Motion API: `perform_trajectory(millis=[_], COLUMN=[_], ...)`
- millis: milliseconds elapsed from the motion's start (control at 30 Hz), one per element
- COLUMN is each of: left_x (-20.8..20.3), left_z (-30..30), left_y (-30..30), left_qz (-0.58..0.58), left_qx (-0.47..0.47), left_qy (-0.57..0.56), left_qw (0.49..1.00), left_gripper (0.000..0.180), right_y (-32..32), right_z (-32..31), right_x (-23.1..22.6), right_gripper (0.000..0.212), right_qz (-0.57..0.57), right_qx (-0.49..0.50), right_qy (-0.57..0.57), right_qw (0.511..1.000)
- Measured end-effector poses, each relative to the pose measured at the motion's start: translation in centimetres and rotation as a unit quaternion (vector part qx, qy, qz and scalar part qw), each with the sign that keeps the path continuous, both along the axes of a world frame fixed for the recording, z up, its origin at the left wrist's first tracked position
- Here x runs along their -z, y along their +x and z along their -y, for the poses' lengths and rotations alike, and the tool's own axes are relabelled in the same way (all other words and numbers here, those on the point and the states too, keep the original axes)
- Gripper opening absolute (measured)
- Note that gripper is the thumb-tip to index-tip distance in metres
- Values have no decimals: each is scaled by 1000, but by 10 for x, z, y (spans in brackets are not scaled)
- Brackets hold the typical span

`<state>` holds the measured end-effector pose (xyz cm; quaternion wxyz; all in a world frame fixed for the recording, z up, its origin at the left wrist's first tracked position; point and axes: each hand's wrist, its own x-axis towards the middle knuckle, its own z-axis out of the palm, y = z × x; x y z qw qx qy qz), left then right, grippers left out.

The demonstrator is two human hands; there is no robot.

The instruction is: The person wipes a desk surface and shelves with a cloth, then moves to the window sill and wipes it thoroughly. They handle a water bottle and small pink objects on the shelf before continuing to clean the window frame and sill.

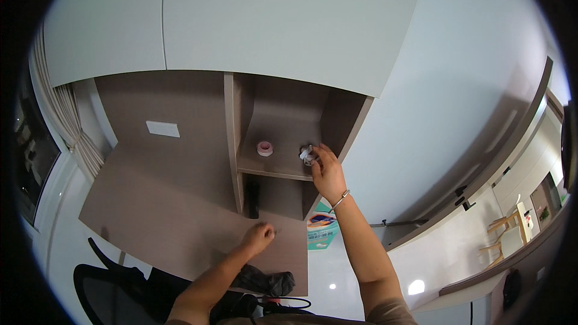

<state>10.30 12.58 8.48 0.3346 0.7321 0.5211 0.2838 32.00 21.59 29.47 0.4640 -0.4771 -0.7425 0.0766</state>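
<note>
My right hand [329, 176], with a bracelet at its wrist, reaches into the upper compartment of the shelf unit [277, 172]. Its fingers are bent against a small crumpled white-and-dark bundle [307, 155] near the shelf's right side; what the bundle is made of cannot be made out. Left of it on the same shelf lies a pink roll of tape [264, 148]. My left hand [259, 238] hovers over the brown desk [162, 192], its fingers curled together, and whatever they may hold is too small to name.
A dark cylinder [253, 200] stands in the lower compartment. Crumpled dark cloth [265, 281] lies at the desk's front edge, beside a black chair [129, 292]. A teal and white box [322, 227] stands right of the desk. Pale cabinet doors [289, 18] overhang the shelves.
</note>
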Motion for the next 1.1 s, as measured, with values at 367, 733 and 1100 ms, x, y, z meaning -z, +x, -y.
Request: perform_trajectory(millis=[367,733,1100], left_x=[-161,-28,74], left_z=[-156,-18,149], left_y=[24,-79,-98], left_qz=[127,163,-167], left_qx=[-207,-138,62], left_qy=[214,115,76], left_qw=[946,970,981], left_gripper=[30,22,40], right_y=[-2,10,0], right_z=[4,2,179], right_x=[2,26,260], right_gripper=[32,30,33], right_qz=[-57,-15,268], right_qx=[-53,-46,-283], right_qy=[-37,59,-83], right_qw=[996,997,917])
